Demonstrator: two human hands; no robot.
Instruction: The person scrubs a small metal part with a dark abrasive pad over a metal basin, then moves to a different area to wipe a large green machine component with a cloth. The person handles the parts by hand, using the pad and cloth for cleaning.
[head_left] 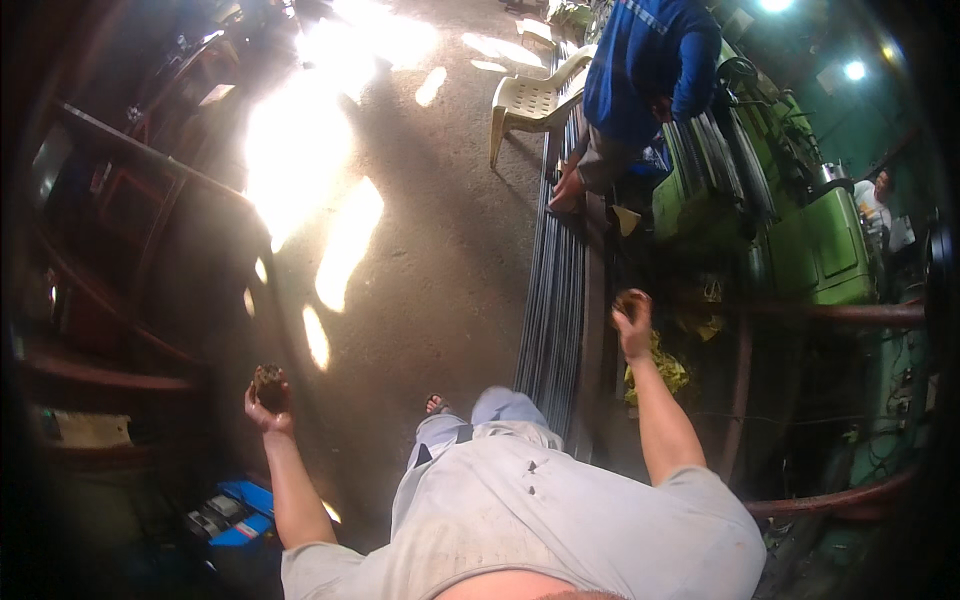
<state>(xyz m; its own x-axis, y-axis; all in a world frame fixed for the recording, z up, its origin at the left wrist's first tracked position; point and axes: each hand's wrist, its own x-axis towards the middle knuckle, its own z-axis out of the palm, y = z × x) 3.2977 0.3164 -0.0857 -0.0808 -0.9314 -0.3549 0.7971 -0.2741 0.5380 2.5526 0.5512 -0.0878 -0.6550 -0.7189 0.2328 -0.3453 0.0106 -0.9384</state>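
Sunlight is patching the workshop's concrete floor (440, 250), where long steel rods (555, 300) are lying, running away just left of the right hand (632, 322). That hand is clutching a dark lump (627, 303); the left hand (266, 400) is cupping a round rusty piece (269, 385), its long axis unclear.

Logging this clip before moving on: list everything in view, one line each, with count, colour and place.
Round dark lump: one, brown, in the left hand's grip.
Small dark lump: one, brown, in the right hand's grip.
Long metal rods: one bundle, grey, on the floor ahead.
Plastic chair: one, cream, top centre.
Machine: one, green, right.
Co-worker's jacket: one, blue, top, bending over the rods.
Box: one, blue, lower left.
Rag: one, yellow, beside the rods.
Left hand: closed on its lump.
Right hand: closed on its lump.
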